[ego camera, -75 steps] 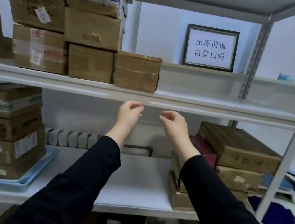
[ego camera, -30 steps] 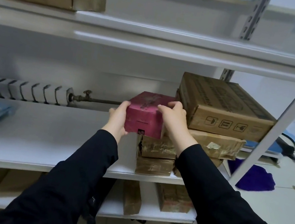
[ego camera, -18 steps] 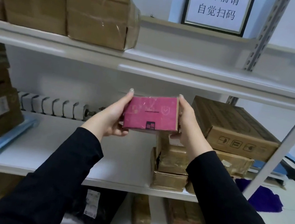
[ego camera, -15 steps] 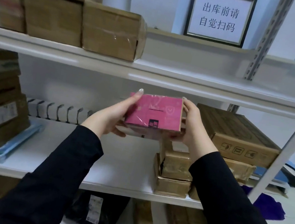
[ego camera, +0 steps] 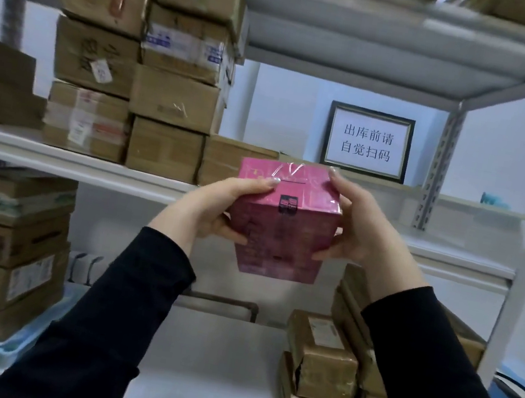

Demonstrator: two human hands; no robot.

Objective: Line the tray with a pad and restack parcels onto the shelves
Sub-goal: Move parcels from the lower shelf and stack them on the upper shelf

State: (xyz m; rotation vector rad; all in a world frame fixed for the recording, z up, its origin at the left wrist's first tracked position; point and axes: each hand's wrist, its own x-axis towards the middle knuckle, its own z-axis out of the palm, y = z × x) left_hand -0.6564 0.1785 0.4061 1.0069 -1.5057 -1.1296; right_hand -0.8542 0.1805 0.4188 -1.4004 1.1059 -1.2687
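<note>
As left hand (ego camera: pixel 218 207) and right hand (ego camera: pixel 364 230) grip it, the parcel (ego camera: pixel 283 233) sits higher.

Framed sign (ego camera: pixel 367 142) (black-bordered, on the wall) reads 出库前请自觉扫码.

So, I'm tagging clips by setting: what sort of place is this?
Likely a parcel storeroom: metal shelving stacked with taped cardboard parcels, a framed notice against the back wall, a pink box held by the left hand and right hand.
</note>
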